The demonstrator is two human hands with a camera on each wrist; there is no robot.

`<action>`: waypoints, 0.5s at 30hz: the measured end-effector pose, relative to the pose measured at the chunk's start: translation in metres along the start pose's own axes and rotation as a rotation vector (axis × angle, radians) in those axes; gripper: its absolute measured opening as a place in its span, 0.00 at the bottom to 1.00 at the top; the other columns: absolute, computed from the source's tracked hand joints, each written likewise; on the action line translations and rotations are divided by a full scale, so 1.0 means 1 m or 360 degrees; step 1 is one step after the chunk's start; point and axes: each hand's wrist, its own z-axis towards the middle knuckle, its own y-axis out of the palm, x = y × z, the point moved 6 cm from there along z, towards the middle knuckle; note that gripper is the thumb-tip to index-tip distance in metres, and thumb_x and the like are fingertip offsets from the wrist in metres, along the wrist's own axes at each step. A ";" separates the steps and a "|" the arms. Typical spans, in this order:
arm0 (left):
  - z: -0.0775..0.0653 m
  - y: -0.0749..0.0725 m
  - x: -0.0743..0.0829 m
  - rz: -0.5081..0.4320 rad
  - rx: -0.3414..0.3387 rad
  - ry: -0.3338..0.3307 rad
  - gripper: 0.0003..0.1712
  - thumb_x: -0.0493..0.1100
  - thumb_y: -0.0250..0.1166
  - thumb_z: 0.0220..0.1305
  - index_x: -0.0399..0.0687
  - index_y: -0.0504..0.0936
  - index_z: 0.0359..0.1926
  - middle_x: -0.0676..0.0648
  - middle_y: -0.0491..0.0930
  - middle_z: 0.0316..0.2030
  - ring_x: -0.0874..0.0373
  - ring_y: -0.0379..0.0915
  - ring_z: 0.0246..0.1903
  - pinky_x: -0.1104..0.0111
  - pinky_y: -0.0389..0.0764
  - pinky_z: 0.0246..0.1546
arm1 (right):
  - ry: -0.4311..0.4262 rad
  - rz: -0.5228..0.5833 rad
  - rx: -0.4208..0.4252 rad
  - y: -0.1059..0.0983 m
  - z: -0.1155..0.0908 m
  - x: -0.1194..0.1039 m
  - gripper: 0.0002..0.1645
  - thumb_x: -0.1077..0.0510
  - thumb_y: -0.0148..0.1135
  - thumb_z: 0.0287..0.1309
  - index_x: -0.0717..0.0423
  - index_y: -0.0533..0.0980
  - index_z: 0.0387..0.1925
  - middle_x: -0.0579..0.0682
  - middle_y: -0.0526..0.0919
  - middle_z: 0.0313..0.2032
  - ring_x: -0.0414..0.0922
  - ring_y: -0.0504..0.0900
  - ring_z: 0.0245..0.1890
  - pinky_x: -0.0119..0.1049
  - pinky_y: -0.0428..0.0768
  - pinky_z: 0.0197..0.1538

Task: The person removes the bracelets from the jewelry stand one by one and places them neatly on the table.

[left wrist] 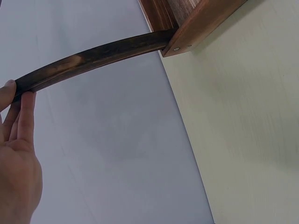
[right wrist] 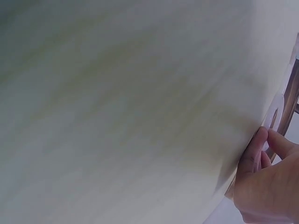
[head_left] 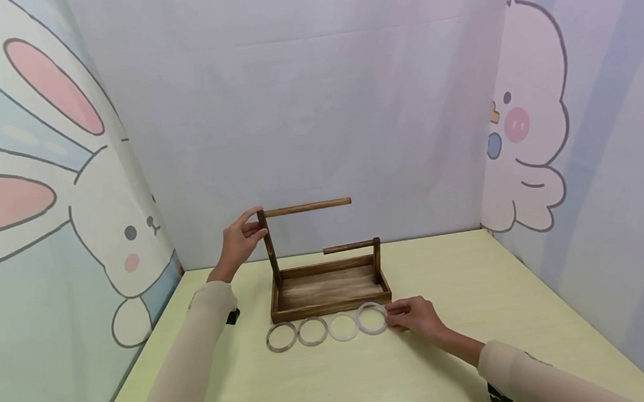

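Note:
A dark wooden rack (head_left: pixel 330 307) with a tray base, two posts and two side bars stands on the table. My left hand (head_left: pixel 241 239) grips the top of its tall left post (head_left: pixel 271 249); the left wrist view shows thumb and fingers around the post end (left wrist: pixel 70 65). In front of the tray lies a row of bangles: two greyish ones (head_left: pixel 282 350) (head_left: pixel 313 344), a whitish one (head_left: pixel 344 339) and a pale lilac bangle (head_left: pixel 360 324) at the right end. My right hand (head_left: pixel 419 318) pinches the lilac bangle's right edge between thumb and fingers.
The upper bar (head_left: pixel 308 207) reaches right from the tall post, its right end free. A lower bar (head_left: pixel 349 247) points left from the short right post (head_left: pixel 377 260). A pale yellow table (head_left: pixel 325 390) lies beneath, with cloth walls (head_left: pixel 315 113) behind and at both sides.

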 end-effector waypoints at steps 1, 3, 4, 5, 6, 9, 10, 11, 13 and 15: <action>0.000 0.000 0.000 -0.0004 0.0001 -0.0004 0.36 0.31 0.71 0.66 0.56 0.75 0.72 0.32 0.85 0.52 0.41 0.86 0.51 0.55 0.87 0.51 | 0.0006 -0.0004 0.0001 0.000 0.000 0.000 0.18 0.67 0.75 0.59 0.75 0.84 0.48 0.64 0.90 0.38 0.49 0.91 0.31 0.35 0.90 0.33; -0.001 0.000 -0.001 -0.0010 0.0002 -0.0014 0.35 0.31 0.71 0.66 0.57 0.76 0.72 0.33 0.85 0.52 0.42 0.86 0.51 0.55 0.87 0.51 | 0.0004 -0.0009 0.0000 0.000 0.000 0.000 0.17 0.67 0.75 0.58 0.74 0.84 0.48 0.64 0.90 0.38 0.50 0.91 0.31 0.35 0.90 0.33; -0.001 -0.001 -0.001 -0.0011 0.0002 -0.0015 0.35 0.31 0.71 0.66 0.57 0.76 0.72 0.33 0.85 0.52 0.42 0.86 0.51 0.56 0.87 0.51 | 0.0000 -0.0002 -0.0002 0.000 0.000 0.000 0.17 0.68 0.75 0.58 0.74 0.84 0.48 0.64 0.90 0.38 0.51 0.91 0.31 0.35 0.90 0.33; -0.001 -0.001 -0.001 -0.0008 0.0003 -0.0015 0.35 0.31 0.71 0.66 0.57 0.76 0.72 0.33 0.86 0.52 0.42 0.86 0.51 0.56 0.87 0.51 | -0.0002 0.0003 -0.0004 0.000 0.000 -0.001 0.17 0.68 0.75 0.58 0.74 0.84 0.48 0.64 0.90 0.37 0.51 0.91 0.31 0.35 0.90 0.33; -0.001 -0.001 -0.001 -0.0003 0.0004 -0.0013 0.35 0.31 0.71 0.66 0.57 0.76 0.72 0.33 0.86 0.52 0.42 0.86 0.51 0.57 0.87 0.51 | -0.0006 0.0005 -0.0006 0.000 0.000 0.000 0.17 0.68 0.75 0.58 0.75 0.84 0.48 0.64 0.90 0.37 0.52 0.91 0.31 0.36 0.90 0.33; -0.001 -0.001 -0.002 0.0011 0.0015 -0.0006 0.35 0.31 0.71 0.66 0.56 0.76 0.72 0.33 0.86 0.52 0.42 0.86 0.51 0.58 0.88 0.51 | 0.0004 0.0007 -0.0013 0.000 0.000 0.000 0.17 0.68 0.75 0.58 0.75 0.84 0.48 0.64 0.90 0.37 0.51 0.91 0.31 0.35 0.90 0.33; -0.001 -0.001 -0.002 0.0015 0.0017 -0.0002 0.35 0.31 0.71 0.66 0.56 0.76 0.72 0.33 0.86 0.52 0.42 0.86 0.51 0.58 0.88 0.51 | 0.0009 0.0006 -0.0015 0.000 -0.001 0.000 0.17 0.68 0.75 0.58 0.75 0.84 0.48 0.64 0.90 0.37 0.51 0.91 0.31 0.35 0.90 0.33; 0.000 -0.001 -0.003 0.0016 0.0018 -0.0003 0.35 0.31 0.71 0.66 0.56 0.76 0.72 0.33 0.86 0.52 0.42 0.86 0.51 0.58 0.88 0.51 | 0.0014 0.0004 -0.0018 0.000 -0.001 0.000 0.18 0.68 0.75 0.58 0.75 0.84 0.48 0.64 0.90 0.37 0.50 0.91 0.31 0.35 0.90 0.33; 0.000 -0.001 -0.003 0.0004 0.0016 -0.0011 0.35 0.31 0.71 0.66 0.57 0.76 0.72 0.33 0.85 0.52 0.42 0.86 0.51 0.58 0.87 0.51 | 0.0018 0.0000 -0.0022 -0.001 -0.002 -0.001 0.18 0.67 0.75 0.58 0.75 0.84 0.48 0.64 0.90 0.37 0.50 0.91 0.31 0.35 0.90 0.33; 0.000 0.000 -0.003 0.0003 0.0007 -0.0014 0.35 0.31 0.71 0.67 0.57 0.76 0.72 0.33 0.85 0.52 0.42 0.86 0.52 0.57 0.87 0.52 | 0.0016 -0.0004 -0.0021 -0.001 -0.002 -0.002 0.18 0.67 0.75 0.58 0.75 0.84 0.48 0.64 0.90 0.37 0.50 0.91 0.32 0.35 0.90 0.33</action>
